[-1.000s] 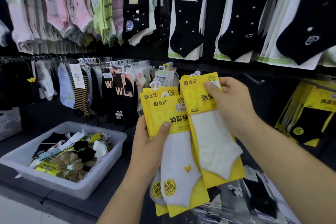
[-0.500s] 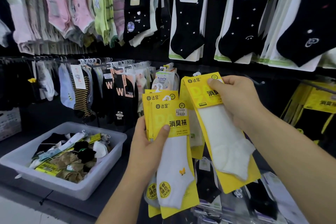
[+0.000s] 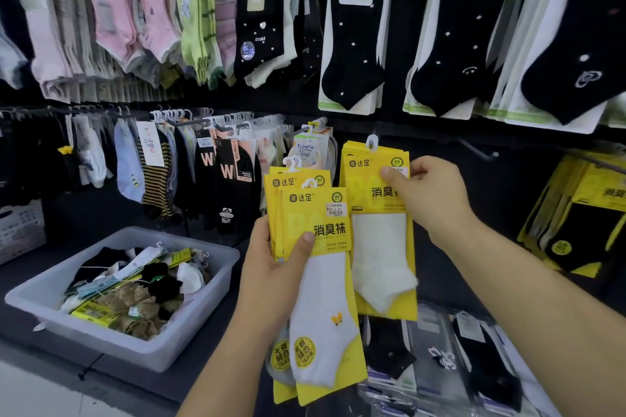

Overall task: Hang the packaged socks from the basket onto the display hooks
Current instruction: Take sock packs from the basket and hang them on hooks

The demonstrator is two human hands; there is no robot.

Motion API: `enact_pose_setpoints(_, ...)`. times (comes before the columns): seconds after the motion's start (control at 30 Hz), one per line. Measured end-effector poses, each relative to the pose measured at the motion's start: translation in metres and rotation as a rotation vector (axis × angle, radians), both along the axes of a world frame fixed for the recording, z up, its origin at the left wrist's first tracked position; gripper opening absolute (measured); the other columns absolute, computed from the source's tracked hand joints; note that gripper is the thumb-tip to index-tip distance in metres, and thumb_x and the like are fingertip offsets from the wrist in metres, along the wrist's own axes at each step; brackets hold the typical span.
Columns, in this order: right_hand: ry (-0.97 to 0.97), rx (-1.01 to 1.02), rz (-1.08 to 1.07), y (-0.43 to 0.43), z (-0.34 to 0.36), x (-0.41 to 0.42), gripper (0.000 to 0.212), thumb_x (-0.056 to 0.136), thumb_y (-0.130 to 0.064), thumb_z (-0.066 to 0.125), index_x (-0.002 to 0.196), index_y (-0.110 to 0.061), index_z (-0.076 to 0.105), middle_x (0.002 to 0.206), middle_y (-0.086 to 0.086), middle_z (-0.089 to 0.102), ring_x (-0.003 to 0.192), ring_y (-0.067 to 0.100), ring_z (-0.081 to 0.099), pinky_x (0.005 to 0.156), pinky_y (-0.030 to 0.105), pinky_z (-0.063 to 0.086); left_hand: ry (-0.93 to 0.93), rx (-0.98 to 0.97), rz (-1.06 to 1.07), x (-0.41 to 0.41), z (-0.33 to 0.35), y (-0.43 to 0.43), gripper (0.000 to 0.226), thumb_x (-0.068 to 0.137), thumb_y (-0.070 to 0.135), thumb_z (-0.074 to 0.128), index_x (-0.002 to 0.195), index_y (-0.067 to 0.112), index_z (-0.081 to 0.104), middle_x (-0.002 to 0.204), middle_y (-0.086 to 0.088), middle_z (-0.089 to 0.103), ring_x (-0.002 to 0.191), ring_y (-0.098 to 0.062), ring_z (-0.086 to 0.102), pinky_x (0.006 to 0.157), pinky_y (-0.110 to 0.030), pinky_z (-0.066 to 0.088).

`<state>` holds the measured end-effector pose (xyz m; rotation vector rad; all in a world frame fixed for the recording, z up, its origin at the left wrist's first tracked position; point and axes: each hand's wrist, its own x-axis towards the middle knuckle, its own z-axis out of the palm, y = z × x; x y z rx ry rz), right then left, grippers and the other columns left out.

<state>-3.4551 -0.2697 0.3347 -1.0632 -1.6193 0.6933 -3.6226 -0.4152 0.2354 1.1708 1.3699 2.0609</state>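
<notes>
- Right hand (image 3: 432, 200) pinches yellow sock pack (image 3: 379, 230) by its header, long axis vertical.
- Empty display hook (image 3: 479, 151) lies up-right, nearer this hand.
- Left hand (image 3: 271, 267) grips remaining packs (image 3: 315, 223).

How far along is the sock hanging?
Partway. Done: yellow packs already hang behind the one being placed. In hand: the right hand holds a white-sock pack up by them; the left hand grips a small stack. Left: that stack, plus many socks in the grey basket.
</notes>
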Motion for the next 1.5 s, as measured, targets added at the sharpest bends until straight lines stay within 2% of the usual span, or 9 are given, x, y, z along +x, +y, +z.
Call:
enact_pose_setpoints(0.13, 0.005, 0.009, -0.053, 0.009, -0.009, -0.006, 0.036, 0.079, -0.044, 0.082, 0.073, -0.014, 0.064, 0.068, -0.001, 0.068, 0.061, 0.015, 0.063, 0.057, 0.039, 0.053, -0.001, -0.002, 0.021, -0.003, 0.001, -0.001, 0.023, 0.099, 0.025, 0.073, 0.117, 0.036, 0.062, 0.109, 0.021, 0.078, 0.099, 0.0, 0.076, 0.073, -0.017, 0.06)
enact_pose_setpoints(0.3, 0.1, -0.106, -0.04, 0.018, -0.016, -0.016, 0.043, 0.077, -0.045, 0.084, 0.079, -0.008, 0.062, 0.084, 0.008, 0.074, 0.081, 0.027, 0.073, 0.072, 0.053, 0.061, -0.037, 0.007, -0.036, 0.004, 0.003, -0.001, 0.024, 0.098, 0.024, 0.072, 0.117, 0.034, 0.063, 0.109, 0.018, 0.079, 0.097, -0.002, 0.077, 0.072, -0.013, 0.059)
enact_pose_setpoints(0.4, 0.058, -0.062, -0.105, 0.014, -0.02, -0.014, 0.04, 0.078, -0.047, 0.082, 0.083, -0.014, 0.06, 0.084, 0.002, 0.069, 0.078, 0.02, 0.068, 0.066, 0.042, 0.058, -0.058, 0.004, -0.065, 0.008, 0.004, -0.001, 0.022, 0.098, 0.026, 0.073, 0.115, 0.037, 0.064, 0.11, 0.015, 0.08, 0.099, -0.006, 0.078, 0.073, -0.016, 0.06)
enact_pose_setpoints(0.47, 0.014, 0.041, -0.135, 0.0, -0.021, -0.011, 0.038, 0.083, -0.05, 0.076, 0.079, -0.016, 0.058, 0.075, -0.005, 0.062, 0.068, 0.013, 0.059, 0.057, 0.03, 0.046, -0.066, 0.011, -0.085, 0.01, 0.005, -0.002, 0.021, 0.094, 0.032, 0.074, 0.11, 0.043, 0.065, 0.112, 0.014, 0.079, 0.1, -0.008, 0.078, 0.074, -0.018, 0.061)
enact_pose_setpoints(0.6, -0.049, -0.009, 0.187, -0.037, -0.021, -0.017, 0.047, 0.079, -0.059, 0.073, 0.069, -0.015, 0.061, 0.067, 0.0, 0.064, 0.063, 0.015, 0.059, 0.061, 0.038, 0.051, -0.087, 0.037, -0.11, 0.015, 0.007, -0.001, 0.024, 0.089, 0.042, 0.08, 0.107, 0.05, 0.066, 0.114, 0.013, 0.079, 0.103, -0.011, 0.078, 0.076, -0.023, 0.063)
enact_pose_setpoints(0.7, -0.064, -0.055, 0.286, -0.049, -0.022, -0.019, 0.039, 0.079, -0.045, 0.082, 0.078, -0.01, 0.064, 0.07, 0.005, 0.066, 0.064, 0.012, 0.061, 0.063, 0.038, 0.055, -0.12, 0.05, -0.137, 0.019, 0.007, 0.0, 0.029, 0.083, 0.042, 0.082, 0.107, 0.048, 0.066, 0.114, 0.009, 0.08, 0.102, -0.015, 0.079, 0.075, -0.028, 0.064)
enact_pose_setpoints(0.83, 0.199, -0.112, 0.364, -0.047, -0.016, -0.012, 0.014, 0.09, -0.023, 0.075, 0.095, -0.011, 0.071, 0.085, 0.004, 0.079, 0.079, 0.02, 0.076, 0.07, 0.037, 0.062, -0.121, 0.076, -0.134, 0.02, 0.008, -0.001, 0.022, 0.086, 0.042, 0.076, 0.106, 0.045, 0.068, 0.112, 0.009, 0.08, 0.101, -0.012, 0.078, 0.075, -0.021, 0.061)
enact_pose_setpoints(0.97, 0.287, 0.018, 0.254, -0.037, -0.004, -0.004, 0.006, 0.096, -0.026, 0.069, 0.096, -0.02, 0.07, 0.083, -0.003, 0.078, 0.074, 0.013, 0.076, 0.061, 0.027, 0.061, -0.126, 0.057, -0.115, 0.018, 0.005, -0.001, 0.021, 0.09, 0.04, 0.072, 0.11, 0.044, 0.067, 0.113, 0.007, 0.08, 0.101, -0.014, 0.079, 0.075, -0.025, 0.063)
enact_pose_setpoints(1.5, 0.347, -0.103, 0.119, -0.019, 0.001, -0.004, 0.016, 0.093, -0.031, 0.072, 0.091, -0.015, 0.07, 0.078, -0.002, 0.078, 0.072, 0.014, 0.076, 0.072, 0.041, 0.064, -0.04, 0.029, -0.008, 0.005, 0.001, -0.003, 0.023, 0.103, 0.029, 0.068, 0.104, 0.052, 0.064, 0.109, 0.015, 0.08, 0.096, -0.006, 0.078, 0.072, -0.017, 0.06)
